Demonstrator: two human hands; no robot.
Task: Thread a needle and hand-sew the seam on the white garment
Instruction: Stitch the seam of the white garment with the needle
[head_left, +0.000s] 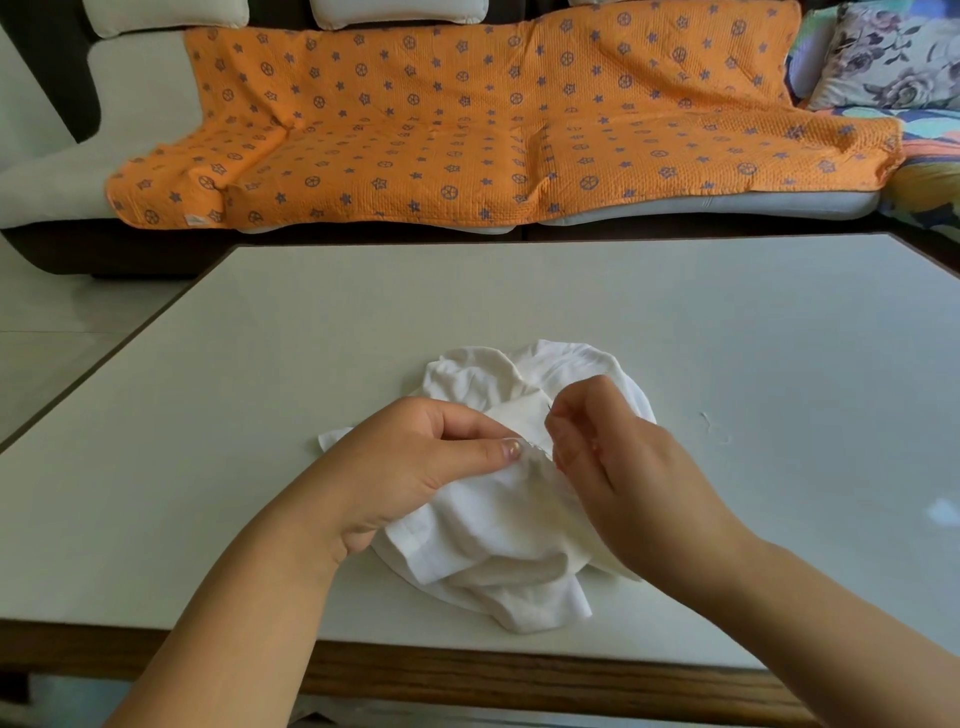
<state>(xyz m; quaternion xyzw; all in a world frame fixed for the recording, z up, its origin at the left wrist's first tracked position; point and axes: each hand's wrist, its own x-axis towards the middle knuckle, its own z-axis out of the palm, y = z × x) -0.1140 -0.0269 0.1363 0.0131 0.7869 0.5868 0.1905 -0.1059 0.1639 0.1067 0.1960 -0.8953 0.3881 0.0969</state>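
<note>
Now the left hand (415, 467) pinches the white garment (498, 519) on the tabletop (260, 364); the right hand (618, 457) pinches the needle (549, 409).

— What blocks me on the table (311, 322)?
— Only the white garment (498, 525), heaped at the near middle. My left hand (415, 467) grips it; my right hand (613, 457), just beside, pinches a needle (549, 409).
— And around it?
— I see open tabletop left, right and beyond; a pale thread scrap (706, 418) lies well to the right.
</note>
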